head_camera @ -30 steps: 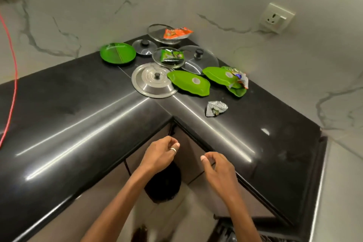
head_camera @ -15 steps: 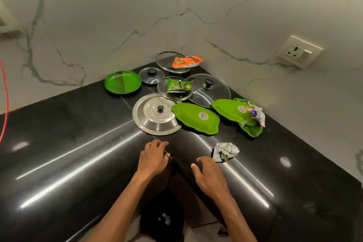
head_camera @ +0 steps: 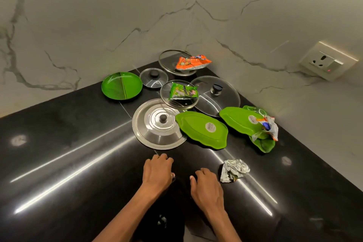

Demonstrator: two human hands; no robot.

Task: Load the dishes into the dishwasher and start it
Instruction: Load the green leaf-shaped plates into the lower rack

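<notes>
Dishes lie in the corner of a black countertop (head_camera: 68, 153). A round green plate (head_camera: 121, 88) is at the left. A steel lid (head_camera: 157, 125) lies nearest me, with a leaf-shaped green tray (head_camera: 202, 129) beside it and two more green trays (head_camera: 243, 122) further right. Glass lids (head_camera: 216, 94) sit behind, three of them smaller. My left hand (head_camera: 157, 171) rests on the counter just in front of the steel lid, fingers loosely bent, holding nothing. My right hand (head_camera: 206, 186) rests beside it, also empty. No dishwasher is in view.
Snack wrappers lie on the dishes: an orange one (head_camera: 191, 63), a green one (head_camera: 183, 92), a white-orange one (head_camera: 268, 126). A crumpled foil wrapper (head_camera: 233, 170) sits right of my right hand. A wall socket (head_camera: 328, 61) is at the right.
Both hands have come up from below the counter edge onto the countertop and moved toward the steel lid. The view has tilted up toward the corner.
</notes>
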